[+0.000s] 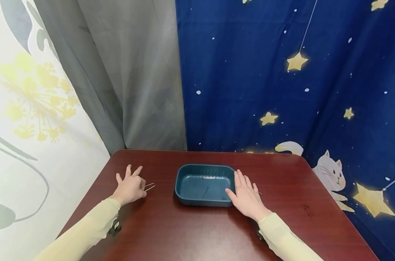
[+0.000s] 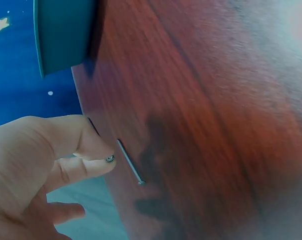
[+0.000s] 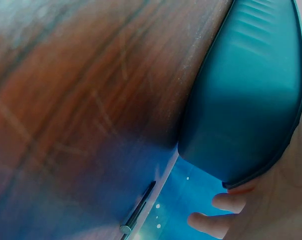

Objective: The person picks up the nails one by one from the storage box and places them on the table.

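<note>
The tray (image 1: 190, 186) sits upright near the far edge of the table (image 1: 190, 232), with a wide stretch of tabletop between its front wall and the near side. A strip of wood also parts it from the left hand (image 1: 130, 186), which is by the left edge, thumb and forefinger pinching a nail (image 2: 110, 158), other fingers spread. A loose nail (image 2: 130, 161) lies just beside that pinch. The right hand (image 1: 247, 197) rests at the tray's right end, fingers straight, thumb over the rim; the right edge is well apart from it. Just outside that hand, another nail (image 3: 137, 212) lies on the wood, and slim metal pieces (image 1: 208, 178) lie inside the tray. The tabletop is glossy red-brown with rounded far corners; beyond hang a grey curtain (image 1: 148, 72) and a blue, starry curtain (image 1: 230, 119), with white cloth (image 1: 67, 127) at left
</note>
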